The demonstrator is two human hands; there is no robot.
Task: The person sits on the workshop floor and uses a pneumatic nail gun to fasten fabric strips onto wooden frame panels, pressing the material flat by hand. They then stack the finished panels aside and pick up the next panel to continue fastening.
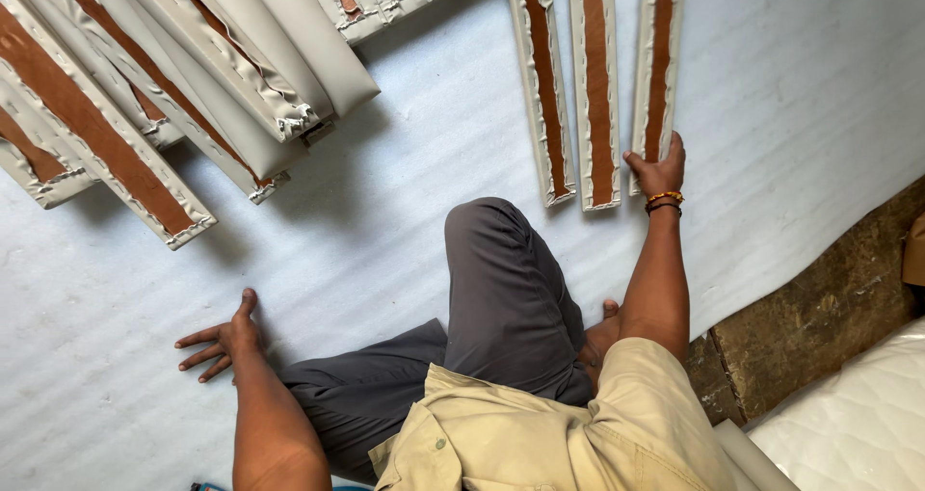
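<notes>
**Upholstered panel under the right hand, left hand flat on the foam**

Upholstered panel (658, 67), long and narrow with pale grey covering folded over a brown wooden back, lies face down at the right of a row of three on the white foam sheet (405, 231). Nearest the camera are the person's beige shirt (540, 433) and grey trousers (501, 298), one knee raised and a bare foot (602, 332) tucked beside it.

To the left, the left hand (220, 339) is spread open, fingers splayed and palm down on the foam sheet, gripping nothing. To the right, past the knee, the right hand (659, 168) reaches forward with a beaded bracelet (664, 200) at the wrist. Its fingers rest on the near end of the rightmost panel, curled lightly over the edge; whether they pinch it or only press on it cannot be told.

Just beside that panel lie the middle panel (595, 86) and the left panel (541, 86), roughly parallel, close together, backs up.

Farther off at the upper left, a heap of similar panels (193, 77) lies stacked and overlapping at an angle, some showing brown backs and ragged stapled edges, one showing its smooth padded face.

At the right edge, a dark wooden strip (819, 308) borders the foam, with a white quilted mattress (858, 424) in the corner.
</notes>
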